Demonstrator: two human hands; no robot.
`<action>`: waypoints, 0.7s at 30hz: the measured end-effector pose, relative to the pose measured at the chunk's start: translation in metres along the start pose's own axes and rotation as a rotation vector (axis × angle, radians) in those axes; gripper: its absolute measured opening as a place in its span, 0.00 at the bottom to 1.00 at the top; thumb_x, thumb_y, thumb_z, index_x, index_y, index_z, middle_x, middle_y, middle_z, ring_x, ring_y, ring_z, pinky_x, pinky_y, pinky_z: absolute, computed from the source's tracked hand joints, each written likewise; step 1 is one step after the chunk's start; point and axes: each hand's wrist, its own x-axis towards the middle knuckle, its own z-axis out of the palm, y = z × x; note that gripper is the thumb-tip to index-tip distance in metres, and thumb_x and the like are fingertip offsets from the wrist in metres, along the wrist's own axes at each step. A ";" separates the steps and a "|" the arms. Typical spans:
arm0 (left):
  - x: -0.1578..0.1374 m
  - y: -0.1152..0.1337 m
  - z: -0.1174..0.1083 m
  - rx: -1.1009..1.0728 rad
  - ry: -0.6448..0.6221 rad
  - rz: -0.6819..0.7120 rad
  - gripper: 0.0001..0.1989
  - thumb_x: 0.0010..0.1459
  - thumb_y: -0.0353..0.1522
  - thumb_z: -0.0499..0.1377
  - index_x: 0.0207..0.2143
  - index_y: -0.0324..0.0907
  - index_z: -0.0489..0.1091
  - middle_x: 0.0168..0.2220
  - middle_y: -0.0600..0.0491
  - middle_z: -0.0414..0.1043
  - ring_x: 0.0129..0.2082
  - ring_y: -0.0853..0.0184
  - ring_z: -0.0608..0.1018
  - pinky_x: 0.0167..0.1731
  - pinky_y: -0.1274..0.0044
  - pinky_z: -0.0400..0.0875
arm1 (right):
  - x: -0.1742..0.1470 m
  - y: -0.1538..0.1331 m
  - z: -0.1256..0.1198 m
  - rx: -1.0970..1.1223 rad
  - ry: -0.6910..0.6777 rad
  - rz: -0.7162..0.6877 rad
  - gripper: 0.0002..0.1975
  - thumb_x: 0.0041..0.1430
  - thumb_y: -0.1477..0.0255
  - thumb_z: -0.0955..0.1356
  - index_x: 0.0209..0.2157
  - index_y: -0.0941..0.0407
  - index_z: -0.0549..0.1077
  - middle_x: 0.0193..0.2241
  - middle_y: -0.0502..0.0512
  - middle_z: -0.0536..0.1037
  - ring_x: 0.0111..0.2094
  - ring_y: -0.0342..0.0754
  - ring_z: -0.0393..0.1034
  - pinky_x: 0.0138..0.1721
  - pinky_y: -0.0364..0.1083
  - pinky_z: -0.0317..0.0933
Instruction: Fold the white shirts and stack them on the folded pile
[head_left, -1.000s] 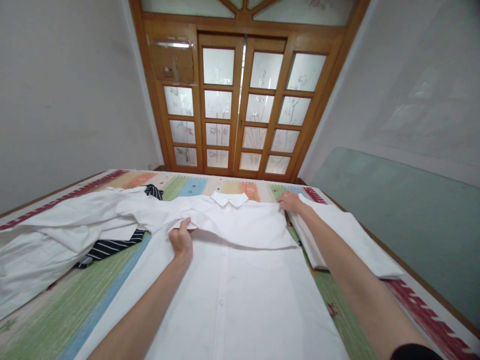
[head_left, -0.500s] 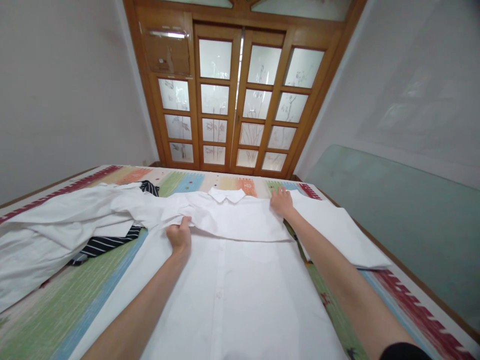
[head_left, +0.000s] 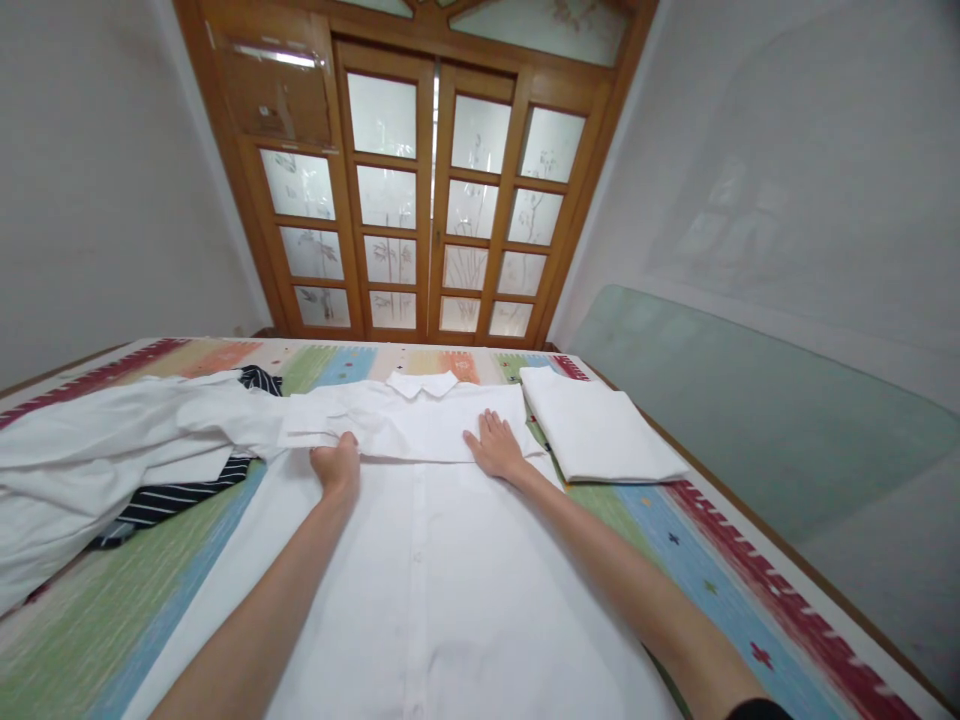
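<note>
Striped mat [head_left: 97, 590] beneath; right hand [head_left: 495, 446] rests flat on the white shirt [head_left: 472, 570]

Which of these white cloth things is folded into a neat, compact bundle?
The folded bundle on the right: it lies flat with straight edges, while the middle shirt is largely spread out and the left pile is rumpled.

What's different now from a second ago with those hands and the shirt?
The right hand has left the right-hand shoulder edge of the white shirt, moving inward and toward the person; it now lies flat on the shirt. The left hand still grips the shirt; the folded white cloth stays put.
</note>
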 end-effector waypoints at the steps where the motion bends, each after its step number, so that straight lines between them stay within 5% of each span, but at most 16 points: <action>1: 0.000 0.000 0.000 -0.009 -0.003 -0.008 0.07 0.36 0.27 0.56 0.24 0.39 0.67 0.26 0.49 0.73 0.32 0.58 0.77 0.36 0.68 0.74 | -0.001 0.006 -0.002 -0.006 0.000 0.017 0.37 0.68 0.56 0.49 0.66 0.70 0.48 0.68 0.68 0.43 0.69 0.56 0.35 0.66 0.52 0.32; 10: 0.004 -0.004 0.003 -0.028 -0.013 -0.015 0.05 0.36 0.28 0.56 0.22 0.41 0.67 0.26 0.47 0.73 0.36 0.53 0.78 0.42 0.63 0.73 | -0.003 0.027 -0.015 -0.034 0.077 0.034 0.31 0.68 0.64 0.54 0.63 0.72 0.55 0.66 0.72 0.51 0.68 0.56 0.43 0.65 0.53 0.41; 13: 0.004 -0.005 0.004 -0.028 -0.023 0.007 0.04 0.37 0.28 0.57 0.22 0.41 0.67 0.26 0.46 0.73 0.36 0.53 0.78 0.43 0.63 0.73 | -0.025 0.019 -0.012 0.031 0.131 -0.143 0.26 0.65 0.70 0.57 0.61 0.66 0.61 0.64 0.67 0.57 0.66 0.52 0.51 0.64 0.53 0.47; 17: 0.004 -0.005 0.004 -0.013 -0.038 0.038 0.05 0.38 0.29 0.57 0.23 0.41 0.67 0.28 0.45 0.75 0.38 0.53 0.79 0.44 0.63 0.73 | -0.070 0.010 -0.007 0.146 0.116 -0.567 0.22 0.64 0.72 0.58 0.56 0.55 0.70 0.60 0.56 0.67 0.60 0.47 0.62 0.61 0.49 0.56; 21: 0.004 -0.005 0.004 0.017 -0.024 0.020 0.08 0.39 0.29 0.57 0.27 0.38 0.69 0.32 0.41 0.76 0.40 0.51 0.79 0.45 0.61 0.72 | -0.095 0.008 -0.006 0.064 0.139 -0.559 0.21 0.65 0.70 0.58 0.56 0.58 0.69 0.58 0.60 0.69 0.60 0.49 0.62 0.61 0.50 0.55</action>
